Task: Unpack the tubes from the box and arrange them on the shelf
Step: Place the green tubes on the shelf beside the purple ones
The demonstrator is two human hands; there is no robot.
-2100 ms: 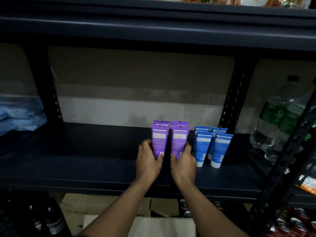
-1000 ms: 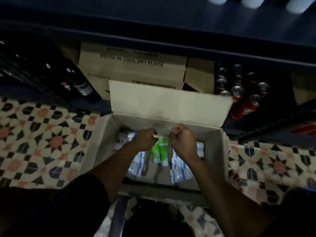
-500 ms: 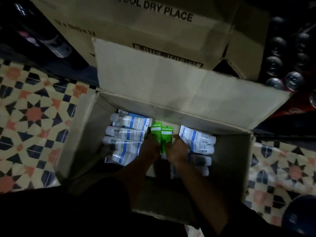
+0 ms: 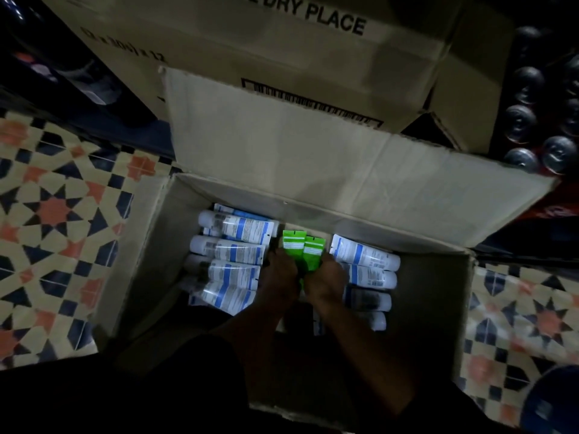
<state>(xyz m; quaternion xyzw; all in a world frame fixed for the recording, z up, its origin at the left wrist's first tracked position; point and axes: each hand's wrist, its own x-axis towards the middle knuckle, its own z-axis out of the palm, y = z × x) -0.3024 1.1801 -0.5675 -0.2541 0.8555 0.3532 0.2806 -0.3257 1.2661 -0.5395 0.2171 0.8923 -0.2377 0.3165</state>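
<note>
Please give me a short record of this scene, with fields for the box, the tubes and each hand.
box: open brown cardboard box, far flap up, on patterned tile floor
lying inside: white-and-blue plastic tubes, stacked left and right
middle: two bright green plastic tubes, upright
left hand: grips a green tube
right hand: grips a green tube

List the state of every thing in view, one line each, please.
Box: open, flap up.
Green tubes: upright in box, held.
White tubes: lying stacked on both sides.
Left grip: holds green tubes.
Right grip: holds green tubes.
Cans: upright, outside box.
</note>
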